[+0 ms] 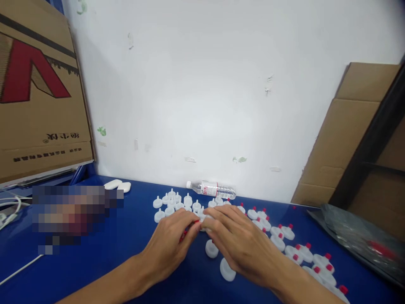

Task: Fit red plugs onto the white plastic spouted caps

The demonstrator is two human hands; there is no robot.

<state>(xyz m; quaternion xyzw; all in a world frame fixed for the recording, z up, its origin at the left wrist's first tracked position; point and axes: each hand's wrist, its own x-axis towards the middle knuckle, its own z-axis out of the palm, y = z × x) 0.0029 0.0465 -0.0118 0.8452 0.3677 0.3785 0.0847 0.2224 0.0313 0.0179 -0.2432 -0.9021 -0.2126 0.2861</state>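
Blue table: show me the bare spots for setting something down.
Bare: the stretch of blue table between the white cable and the left hand, which pinches a red piece. Crowded: white caps behind both hands, red-tipped caps from the right hand to the plastic bag.

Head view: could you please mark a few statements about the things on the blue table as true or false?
1. The water bottle lies on its side on the table. True.
2. The left hand and right hand rest far apart. False: their fingers meet.
3. The left hand's fingers pinch a red piece. True.
4. All the white parts carry red tips. False: the far left group has none.
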